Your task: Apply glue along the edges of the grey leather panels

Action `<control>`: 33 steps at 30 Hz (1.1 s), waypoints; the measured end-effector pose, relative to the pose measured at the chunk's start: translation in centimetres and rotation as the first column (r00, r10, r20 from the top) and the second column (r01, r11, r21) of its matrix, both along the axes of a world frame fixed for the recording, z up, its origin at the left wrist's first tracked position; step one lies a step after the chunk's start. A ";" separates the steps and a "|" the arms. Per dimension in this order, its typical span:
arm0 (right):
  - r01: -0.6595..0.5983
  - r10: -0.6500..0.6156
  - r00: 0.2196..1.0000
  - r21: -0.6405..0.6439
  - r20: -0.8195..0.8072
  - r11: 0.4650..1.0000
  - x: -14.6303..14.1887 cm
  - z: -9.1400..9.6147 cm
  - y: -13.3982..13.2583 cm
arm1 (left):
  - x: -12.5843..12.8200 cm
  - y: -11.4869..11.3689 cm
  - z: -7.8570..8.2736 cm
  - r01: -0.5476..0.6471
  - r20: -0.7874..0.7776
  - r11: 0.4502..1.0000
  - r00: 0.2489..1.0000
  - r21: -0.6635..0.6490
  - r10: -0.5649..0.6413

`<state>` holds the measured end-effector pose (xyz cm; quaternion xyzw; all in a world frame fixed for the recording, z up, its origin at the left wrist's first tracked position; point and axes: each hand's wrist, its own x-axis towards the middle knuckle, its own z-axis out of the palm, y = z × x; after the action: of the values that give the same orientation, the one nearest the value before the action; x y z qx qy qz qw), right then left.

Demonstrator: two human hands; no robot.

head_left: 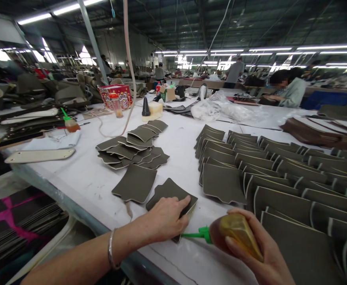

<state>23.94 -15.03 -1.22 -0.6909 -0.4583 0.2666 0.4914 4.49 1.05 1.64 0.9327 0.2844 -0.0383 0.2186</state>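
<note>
Your left hand [165, 219], fingers pressed together, pins a dark olive leather panel [169, 192] near the white table [179, 158] edge. Your right hand [262, 253] grips an amber squeeze bottle [235, 233], its green nozzle [195, 235] at the panel's rim. Likely edge-gluing; next needs a steady squeeze.

Pins olive leather piece [167, 192] to white table [87, 178] with left hand [164, 219]; grips amber glue bottle [235, 233] in right hand [265, 261], with green nozzle [195, 235] at piece's near edge.
</note>
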 end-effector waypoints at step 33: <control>0.093 -0.126 0.953 0.131 0.276 0.987 2.2 -0.3 0.6 | 0.1 0.0 -0.1 0.004 -0.004 0.999 1.000 -0.039 -0.004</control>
<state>26.13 -14.41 -1.50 -0.7164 -0.4996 0.1101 0.4744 4.54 1.09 1.57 0.9287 0.2821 -0.0462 0.2363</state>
